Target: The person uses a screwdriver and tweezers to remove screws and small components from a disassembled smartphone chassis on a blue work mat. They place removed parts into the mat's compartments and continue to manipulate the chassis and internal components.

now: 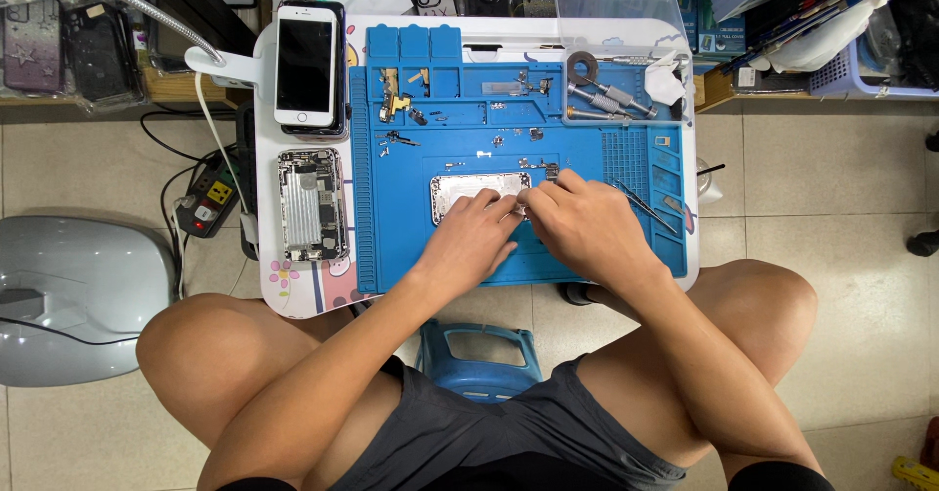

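Silver phone housing [468, 195] lies crosswise under both hands [528, 222]

Both the left hand [471, 229] and right hand [577, 219] rest on a silver phone shell [462, 194] on the blue mat [411, 246].

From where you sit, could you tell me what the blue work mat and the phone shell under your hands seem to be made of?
The blue work mat looks like matte silicone or rubber: even colour, no glare, moulded compartments along its top edge. The phone shell under the left hand and right hand looks like bare metal, probably aluminium, with a pale silvery sheen; the hands hide much of it.
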